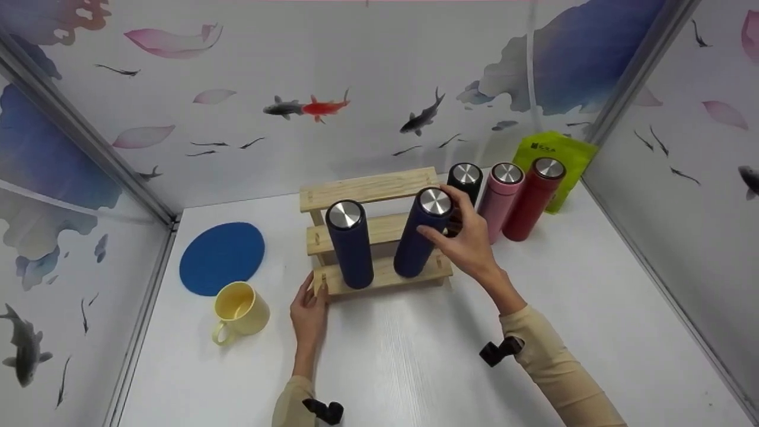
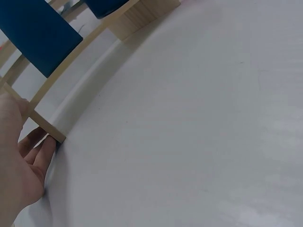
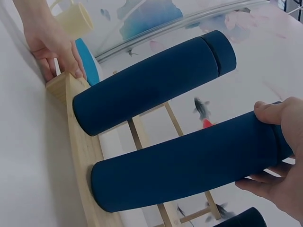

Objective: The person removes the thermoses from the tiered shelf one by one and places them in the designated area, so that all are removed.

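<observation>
Bottle (image 1: 415,249) of dark blue, its lid silver on top, stands with its base on the right part of the lowest step of a three-step wooden rack (image 1: 367,191), and we see the right hand (image 1: 472,246) pinching it near the lid, thumb on one side and fingers on the other. We cannot tell how much of its weight the hand carries. On the same step, left of it and apart, we find a second blue bottle (image 1: 351,252), standing upright. The left hand (image 1: 309,320) grips the step's left end, thumb and fingers bent around the wood, as we see from the left wrist. Just to the right of the rack we count a black bottle (image 1: 464,173), partly hidden by the right hand, then a pink bottle (image 1: 500,204) and a red bottle (image 1: 528,207), with a green pouch (image 1: 572,169) behind. Over on the left we have a yellow mug (image 1: 252,314), handle toward the near left, in front of a flat blue disc (image 1: 222,258). We see it all on a white tabletop (image 1: 385,356) before panels (image 1: 367,47) painted with fish and petals.
</observation>
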{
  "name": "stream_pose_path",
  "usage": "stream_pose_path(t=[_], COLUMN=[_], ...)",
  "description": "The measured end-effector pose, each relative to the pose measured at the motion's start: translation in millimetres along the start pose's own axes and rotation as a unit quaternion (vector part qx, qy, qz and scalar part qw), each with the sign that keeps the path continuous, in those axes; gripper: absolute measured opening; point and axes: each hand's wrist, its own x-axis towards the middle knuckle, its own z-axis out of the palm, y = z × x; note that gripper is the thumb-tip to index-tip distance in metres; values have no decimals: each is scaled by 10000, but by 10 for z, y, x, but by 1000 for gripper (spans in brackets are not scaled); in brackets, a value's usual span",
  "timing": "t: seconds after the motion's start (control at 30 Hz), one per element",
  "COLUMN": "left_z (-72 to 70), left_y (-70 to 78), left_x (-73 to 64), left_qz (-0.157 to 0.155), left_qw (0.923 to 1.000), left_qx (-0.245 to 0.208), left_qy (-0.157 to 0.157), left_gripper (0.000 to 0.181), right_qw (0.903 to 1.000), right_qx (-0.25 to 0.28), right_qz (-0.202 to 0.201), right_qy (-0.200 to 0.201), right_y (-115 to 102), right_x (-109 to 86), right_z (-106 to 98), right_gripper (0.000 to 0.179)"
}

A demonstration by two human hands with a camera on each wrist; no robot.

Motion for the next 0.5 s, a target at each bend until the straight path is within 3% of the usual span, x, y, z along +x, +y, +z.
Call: stream_pose_path(t=[0.17,0.33,0.5], left_z=[0,5,8], left_y=[19,23,18], left_x=[-2,-4,-1], left_qz=[-7,-74,-34], left_qw=[10000,9999,9998], left_qx=[12,88,184], left_qy=[-48,-18,49], left_gripper=[50,49,48], right_qw=[9991,9968,9943], right_qx=[34,213,299], right_qz=[154,533,811], right_qy=[404,554,624], right_y=[60,90,-76], right_x=[-31,-56,-78], right_z=[-82,-187,-343], right_gripper=[76,75,72])
